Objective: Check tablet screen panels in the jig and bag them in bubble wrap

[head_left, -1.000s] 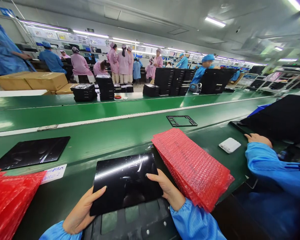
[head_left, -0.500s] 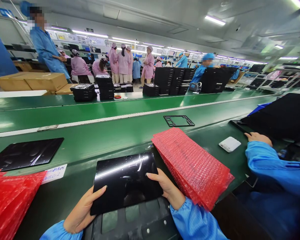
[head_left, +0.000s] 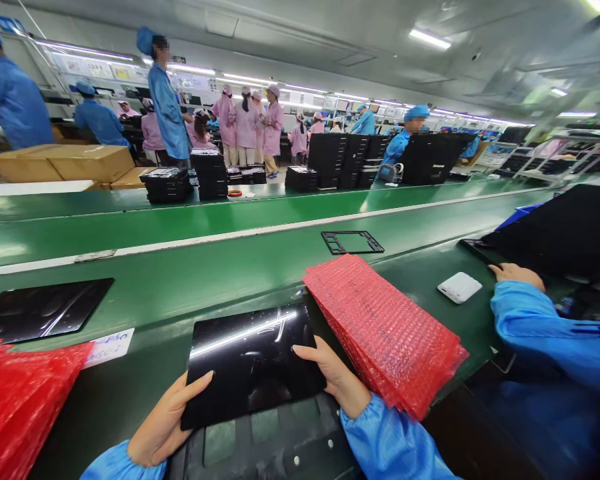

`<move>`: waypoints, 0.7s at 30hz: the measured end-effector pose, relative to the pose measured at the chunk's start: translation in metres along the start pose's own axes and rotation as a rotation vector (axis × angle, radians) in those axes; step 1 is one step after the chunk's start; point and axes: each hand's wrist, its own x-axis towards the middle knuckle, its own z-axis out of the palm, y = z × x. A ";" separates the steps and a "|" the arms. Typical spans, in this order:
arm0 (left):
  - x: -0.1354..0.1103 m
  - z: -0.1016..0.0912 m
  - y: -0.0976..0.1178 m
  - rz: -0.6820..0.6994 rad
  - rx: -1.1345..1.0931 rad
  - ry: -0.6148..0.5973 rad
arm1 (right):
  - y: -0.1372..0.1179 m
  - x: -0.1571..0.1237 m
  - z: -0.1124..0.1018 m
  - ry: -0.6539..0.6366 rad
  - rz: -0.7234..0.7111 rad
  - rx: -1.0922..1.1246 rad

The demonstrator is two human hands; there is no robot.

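A glossy black tablet screen panel (head_left: 250,360) is held tilted between my two hands, light streaking across its face. My left hand (head_left: 167,417) grips its left edge, thumb on the front. On the right edge, my right hand (head_left: 330,373) does the same; the fingers behind the panel are hidden. Beneath the panel lies a black tray with cut-outs (head_left: 270,443). Right of my right hand is a stack of red bubble-wrap bags (head_left: 380,327). More red bubble wrap (head_left: 25,400) fills the lower left, beside a white label with handwriting (head_left: 111,347).
On the green conveyor belt (head_left: 205,260) lie another black panel (head_left: 45,307) and a black frame (head_left: 353,242). A white device (head_left: 459,288) rests at right, near a co-worker's hand (head_left: 519,275) at a black case. Black tray stacks (head_left: 213,173) stand across the belt.
The panel and frame on the belt have shifted left. In the background, a person in blue has moved right and others have shifted. My hands and the held panel are still.
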 end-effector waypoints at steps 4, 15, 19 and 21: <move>0.002 -0.002 0.000 -0.002 0.016 -0.015 | -0.001 -0.001 0.001 0.002 0.001 0.000; 0.001 -0.002 0.001 -0.002 0.011 -0.013 | -0.001 -0.001 0.000 -0.033 -0.010 0.014; 0.002 -0.002 0.001 0.001 0.004 -0.012 | 0.000 -0.001 -0.001 -0.038 -0.012 0.008; 0.001 -0.001 0.001 -0.002 0.002 -0.009 | 0.000 -0.001 -0.001 -0.033 -0.005 0.005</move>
